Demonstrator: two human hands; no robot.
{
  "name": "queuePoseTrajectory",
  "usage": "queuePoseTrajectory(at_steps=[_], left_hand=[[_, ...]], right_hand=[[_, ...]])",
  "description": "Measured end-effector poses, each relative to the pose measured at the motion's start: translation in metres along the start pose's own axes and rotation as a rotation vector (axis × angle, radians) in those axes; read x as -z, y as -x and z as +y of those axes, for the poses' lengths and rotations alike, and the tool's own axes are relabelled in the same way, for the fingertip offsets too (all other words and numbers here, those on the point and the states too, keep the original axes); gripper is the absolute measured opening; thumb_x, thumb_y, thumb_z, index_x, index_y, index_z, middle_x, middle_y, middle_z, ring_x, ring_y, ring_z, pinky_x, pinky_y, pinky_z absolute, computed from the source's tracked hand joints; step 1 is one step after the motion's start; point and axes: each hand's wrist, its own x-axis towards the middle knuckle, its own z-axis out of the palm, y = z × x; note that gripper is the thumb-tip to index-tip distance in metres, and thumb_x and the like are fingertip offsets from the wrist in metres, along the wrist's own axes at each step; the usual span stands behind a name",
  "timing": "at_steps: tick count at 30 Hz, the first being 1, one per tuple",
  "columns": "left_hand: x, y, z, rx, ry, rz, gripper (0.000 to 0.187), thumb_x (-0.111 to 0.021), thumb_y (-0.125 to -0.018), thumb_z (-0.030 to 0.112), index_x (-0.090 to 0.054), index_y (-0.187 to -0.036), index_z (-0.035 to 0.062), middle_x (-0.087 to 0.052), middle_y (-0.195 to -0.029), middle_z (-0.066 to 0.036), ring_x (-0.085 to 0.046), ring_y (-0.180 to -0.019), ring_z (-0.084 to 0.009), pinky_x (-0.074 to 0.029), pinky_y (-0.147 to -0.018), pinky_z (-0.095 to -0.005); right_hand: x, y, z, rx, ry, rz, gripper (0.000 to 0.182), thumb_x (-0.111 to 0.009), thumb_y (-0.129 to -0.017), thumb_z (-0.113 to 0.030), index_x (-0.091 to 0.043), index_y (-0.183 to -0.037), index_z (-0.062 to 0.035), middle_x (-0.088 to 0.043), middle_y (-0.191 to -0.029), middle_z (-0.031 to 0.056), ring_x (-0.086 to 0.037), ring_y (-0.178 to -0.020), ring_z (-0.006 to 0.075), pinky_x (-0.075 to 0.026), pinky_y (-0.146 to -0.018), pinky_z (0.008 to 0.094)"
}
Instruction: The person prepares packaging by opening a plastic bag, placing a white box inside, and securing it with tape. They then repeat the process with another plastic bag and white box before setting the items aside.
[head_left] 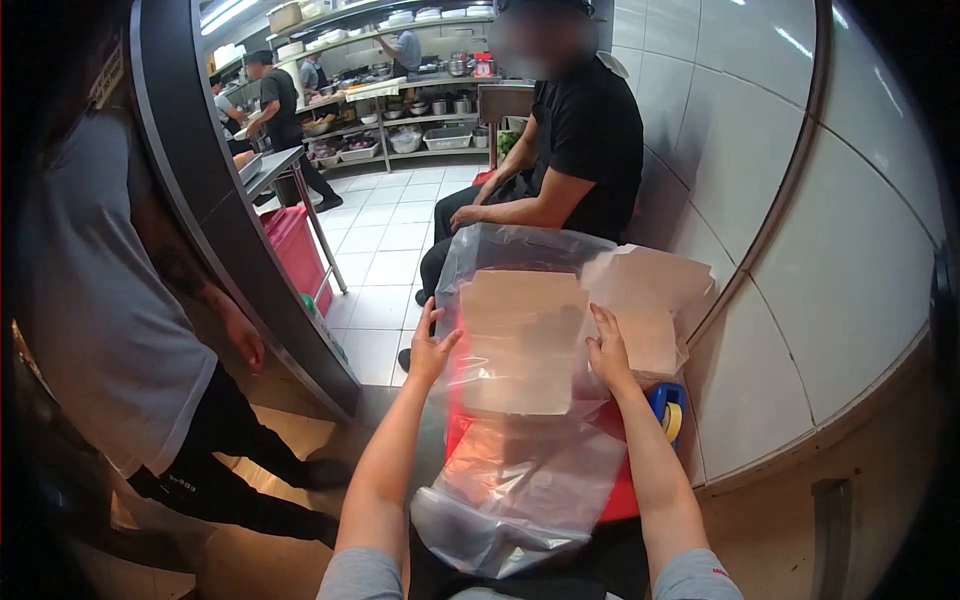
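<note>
A tan cardboard stack [525,345] lies in front of me, with clear plastic sheeting [510,240] around it. My left hand [433,345] is beside the stack's left edge, fingers spread, over the plastic. On the other side, my right hand [607,355] is by the right edge with its fingers stretched forward and thumb apart. Nearer to me, a crumpled clear plastic bag [530,475] drapes over the red surface [622,492] and hangs toward my lap.
More cardboard pieces [655,300] lie at the right against the tiled wall [750,360]. A blue tape dispenser [665,402] stands by my right forearm. Someone in black [590,130] sits just beyond; another person [120,270] stands left. Behind are kitchen shelves [430,115] and a red bin [295,250].
</note>
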Motion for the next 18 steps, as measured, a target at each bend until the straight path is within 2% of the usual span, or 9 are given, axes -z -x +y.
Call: queuePoseTrajectory(at_steps=[3,4,6,8,11,13,14,15,18], left_hand=[[0.003,0.014,-0.046,0.139,0.097,-0.021,0.073,-0.064,-0.085,0.029,-0.024,-0.141,0.0048,-0.051,-0.124,-0.012,-0.052,-0.074,-0.0082,-0.045,-0.066,-0.0231],[0.01,0.021,-0.052,0.189,0.112,-0.038,0.073,-0.062,-0.087,0.034,-0.024,-0.14,0.0026,-0.05,-0.125,-0.012,-0.055,-0.08,-0.0099,-0.046,-0.07,-0.0243],[0.031,0.055,-0.052,0.431,0.526,-0.123,0.072,-0.055,-0.09,0.04,-0.021,-0.14,0.0007,-0.052,-0.122,-0.012,-0.055,-0.103,-0.0163,-0.045,-0.086,-0.0295],[0.038,0.092,-0.052,0.426,0.611,-0.227,0.061,-0.057,-0.09,0.033,-0.033,-0.134,0.0001,-0.057,-0.114,-0.009,-0.056,-0.102,-0.0133,-0.045,-0.084,-0.0264],[0.039,0.119,-0.04,0.414,0.431,-0.34,0.042,-0.06,-0.089,0.025,-0.05,-0.121,0.0006,-0.063,-0.101,-0.005,-0.059,-0.095,-0.0118,-0.047,-0.08,-0.0249],[0.03,0.125,-0.025,0.428,0.294,-0.323,0.022,-0.063,-0.087,0.018,-0.063,-0.101,0.001,-0.066,-0.091,-0.004,-0.062,-0.082,-0.0114,-0.049,-0.074,-0.0236],[0.027,0.126,-0.025,0.435,0.35,-0.276,0.021,-0.063,-0.087,0.018,-0.063,-0.1,0.0011,-0.066,-0.089,-0.004,-0.062,-0.08,-0.0108,-0.049,-0.071,-0.0232],[0.025,0.129,-0.027,0.445,0.406,-0.226,0.02,-0.063,-0.087,0.018,-0.063,-0.098,0.0012,-0.066,-0.088,-0.004,-0.061,-0.078,-0.0101,-0.049,-0.069,-0.0228],[0.034,0.139,-0.002,0.618,0.329,-0.212,0.018,-0.061,-0.088,0.02,-0.063,-0.092,0.0017,-0.063,-0.079,-0.001,-0.054,-0.063,-0.0059,-0.048,-0.059,-0.0208]], right_hand=[[-0.001,0.008,0.008,-0.144,-0.614,0.031,0.057,-0.053,-0.086,-0.004,-0.034,-0.139,-0.0091,-0.037,-0.138,0.0103,-0.045,-0.116,0.0187,-0.039,-0.095,0.0275],[0.004,0.014,0.008,-0.16,-0.625,0.094,0.056,-0.053,-0.088,-0.008,-0.032,-0.14,-0.0101,-0.036,-0.138,0.01,-0.047,-0.112,0.0183,-0.04,-0.092,0.0281],[0.02,0.042,0.003,-0.195,-0.647,0.223,0.055,-0.051,-0.092,-0.018,-0.027,-0.142,-0.0121,-0.034,-0.139,0.0095,-0.051,-0.105,0.0175,-0.042,-0.087,0.0295],[0.029,0.074,-0.014,-0.284,-0.854,0.285,0.06,-0.049,-0.093,-0.029,-0.021,-0.143,-0.0092,-0.035,-0.137,0.0102,-0.051,-0.103,0.0165,-0.039,-0.091,0.0301],[0.002,0.126,-0.003,-0.24,-1.032,0.121,0.071,-0.06,-0.087,-0.018,-0.018,-0.142,-0.0052,-0.044,-0.128,0.0108,-0.05,-0.105,0.0162,-0.04,-0.092,0.0295],[-0.012,0.14,-0.012,-0.354,-0.859,0.036,0.073,-0.064,-0.084,-0.014,-0.019,-0.141,-0.0046,-0.05,-0.118,0.0096,-0.052,-0.101,0.0164,-0.042,-0.089,0.0291],[-0.016,0.145,-0.015,-0.412,-0.771,-0.008,0.074,-0.065,-0.082,-0.012,-0.02,-0.14,-0.0044,-0.054,-0.114,0.0089,-0.053,-0.099,0.0165,-0.042,-0.088,0.0289],[-0.02,0.144,-0.007,-0.211,-0.516,0.005,0.067,-0.064,-0.079,-0.002,-0.025,-0.133,-0.0038,-0.059,-0.095,0.0075,-0.056,-0.09,0.0164,-0.045,-0.082,0.0276],[-0.016,0.141,-0.008,-0.415,-0.925,-0.002,0.057,-0.06,-0.078,0.001,-0.028,-0.125,-0.0047,-0.058,-0.082,0.0066,-0.058,-0.081,0.015,-0.047,-0.078,0.0271]])
